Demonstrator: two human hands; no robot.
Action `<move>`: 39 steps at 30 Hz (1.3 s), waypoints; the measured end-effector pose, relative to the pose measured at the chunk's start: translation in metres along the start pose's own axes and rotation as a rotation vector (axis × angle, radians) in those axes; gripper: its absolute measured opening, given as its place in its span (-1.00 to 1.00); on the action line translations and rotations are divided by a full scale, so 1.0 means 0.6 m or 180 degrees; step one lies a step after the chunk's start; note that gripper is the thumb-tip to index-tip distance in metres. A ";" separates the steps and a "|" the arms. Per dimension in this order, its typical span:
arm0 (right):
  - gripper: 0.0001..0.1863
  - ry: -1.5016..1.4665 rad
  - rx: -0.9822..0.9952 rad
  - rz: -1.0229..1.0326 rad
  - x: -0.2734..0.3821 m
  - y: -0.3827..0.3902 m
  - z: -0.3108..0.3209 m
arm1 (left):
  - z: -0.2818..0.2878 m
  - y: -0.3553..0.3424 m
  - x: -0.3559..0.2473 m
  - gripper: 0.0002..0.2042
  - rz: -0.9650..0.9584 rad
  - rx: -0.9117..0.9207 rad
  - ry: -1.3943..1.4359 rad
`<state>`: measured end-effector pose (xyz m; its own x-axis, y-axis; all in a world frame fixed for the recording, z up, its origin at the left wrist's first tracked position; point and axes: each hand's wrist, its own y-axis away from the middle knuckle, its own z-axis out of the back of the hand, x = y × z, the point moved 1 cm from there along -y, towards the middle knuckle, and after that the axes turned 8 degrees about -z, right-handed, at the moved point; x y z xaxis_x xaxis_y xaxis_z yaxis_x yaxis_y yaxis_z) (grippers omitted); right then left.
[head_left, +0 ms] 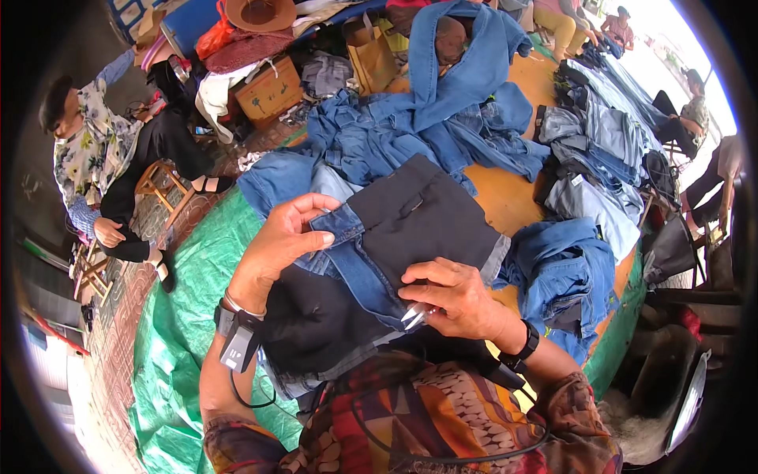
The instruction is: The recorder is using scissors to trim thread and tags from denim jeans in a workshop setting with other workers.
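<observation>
On my lap lies a dark, nearly black pair of jeans [426, 225], spread flat with a strip of blue denim waistband [359, 265] running across it from upper left to lower right. My left hand [276, 245] pinches the upper end of that blue strip, thumb and fingers closed on the cloth. My right hand [454, 296] presses down on the dark fabric with its fingers curled, and it grips a small pair of metal snips [414, 314] whose bright tips point left, just at the edge of the blue strip. A black band with a small grey device [235, 341] sits on my left wrist, and a black watch [523, 347] on my right. Below the garment is my patterned orange and red sleeve [442, 411]. Beyond the dark jeans, a heap of blue jeans [426, 118] covers an orange mat [505, 193], with a further folded blue pair [564, 268] just to my right. A green tarpaulin [185, 308] lies under it all on my left. Well apart on the left, a person in a flowered top [91, 154] sits on a wooden stool [162, 186].
</observation>
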<state>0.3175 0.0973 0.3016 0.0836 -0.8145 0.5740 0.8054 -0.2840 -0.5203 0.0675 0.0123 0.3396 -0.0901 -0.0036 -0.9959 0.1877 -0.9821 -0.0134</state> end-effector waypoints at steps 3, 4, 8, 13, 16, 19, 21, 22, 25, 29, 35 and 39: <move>-0.70 -0.0222 -0.0052 -0.0069 -0.004 0.004 0.002 | -0.005 0.020 -0.001 -0.52 -0.0046 0.0019 0.0386; -0.70 -0.0337 -0.0069 -0.0109 -0.005 0.006 0.002 | -0.008 0.027 -0.002 -0.49 -0.0151 -0.0003 0.0536; -0.68 -0.0384 -0.0034 -0.0037 -0.008 0.009 -0.002 | -0.016 0.050 -0.003 -0.45 -0.0159 -0.0162 0.0637; -0.63 -0.1123 0.0104 -0.0703 -0.010 0.016 0.007 | -0.019 0.068 -0.010 -0.26 -0.0166 -0.0031 0.0586; -0.63 -0.1122 0.0131 -0.0984 -0.005 0.013 0.018 | -0.021 0.083 -0.016 -0.21 -0.0319 0.0035 0.0321; -0.65 -0.1101 0.0155 -0.1111 -0.005 0.013 0.014 | -0.009 0.106 -0.002 -0.24 -0.0388 -0.0136 0.0246; -0.66 -0.1019 0.0117 -0.1179 0.000 0.004 0.015 | 0.005 0.121 0.003 -0.35 -0.0314 -0.0176 0.0310; -0.66 -0.1023 0.0152 -0.1161 0.004 -0.001 0.015 | 0.012 0.126 -0.002 -0.35 -0.0318 -0.0214 0.0318; -0.65 -0.0951 0.0049 -0.0976 0.014 -0.022 0.012 | 0.032 0.134 -0.025 -0.49 -0.0171 -0.0347 0.0046; -0.56 -0.0910 0.0127 -0.0543 0.057 -0.092 0.007 | 0.034 0.130 -0.068 -0.49 -0.0387 -0.0164 0.0225; -0.53 -0.1263 0.0807 -0.0587 0.079 -0.167 -0.061 | 0.057 0.139 -0.074 -0.52 -0.0611 -0.0277 0.0137; -0.59 -0.1442 0.0848 -0.0609 0.077 -0.164 -0.076 | 0.114 0.175 -0.015 -0.58 -0.0513 -0.0605 -0.0272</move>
<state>0.2152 0.0643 0.3505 0.1178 -0.4456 0.8874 0.9465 -0.2200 -0.2361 0.0214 -0.1036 0.3532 -0.2144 0.1261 -0.9686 0.3438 -0.9184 -0.1957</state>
